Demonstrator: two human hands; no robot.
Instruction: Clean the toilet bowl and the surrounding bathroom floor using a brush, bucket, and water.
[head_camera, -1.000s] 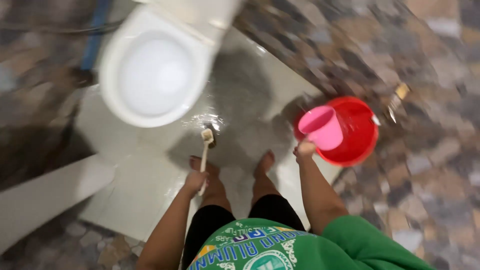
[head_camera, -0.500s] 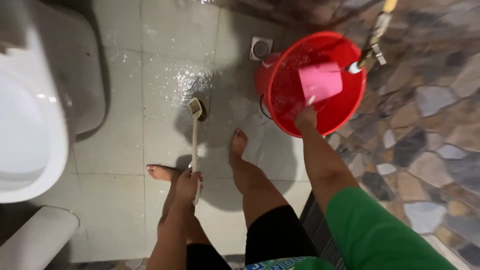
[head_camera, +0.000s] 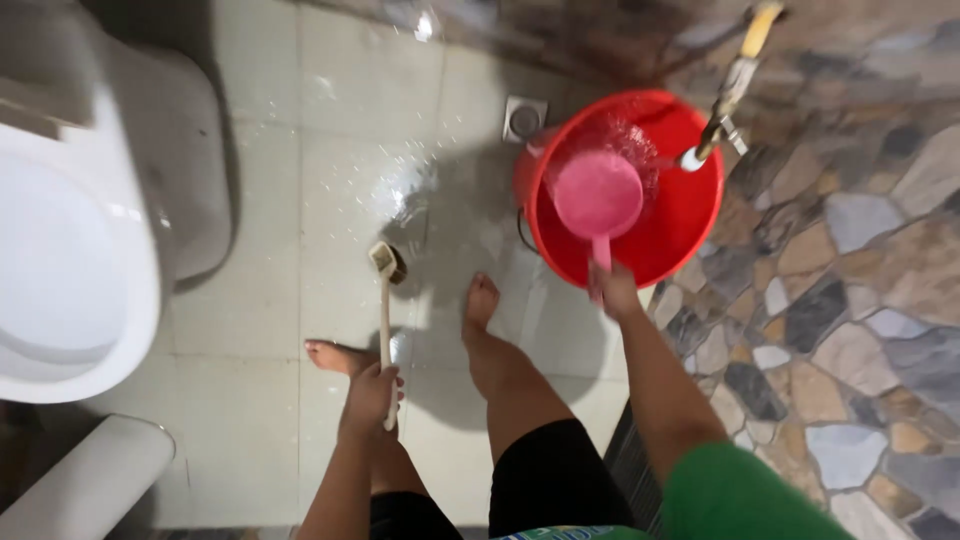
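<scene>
Wet pale floor tiles (head_camera: 330, 180) meet a stone-patterned wall beside a white toilet (head_camera: 70, 260). The right hand (head_camera: 615, 292) grips the pink dipper (head_camera: 598, 195), its handle running forward from the fingers into the red bucket (head_camera: 690, 215), probably scooping. The left hand (head_camera: 370, 395) clasps a brush (head_camera: 384, 275), head on the floor ahead.

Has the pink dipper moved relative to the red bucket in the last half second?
Yes. The pink dipper has shifted from the red bucket's middle toward its rim nearest the floor drain.
</scene>
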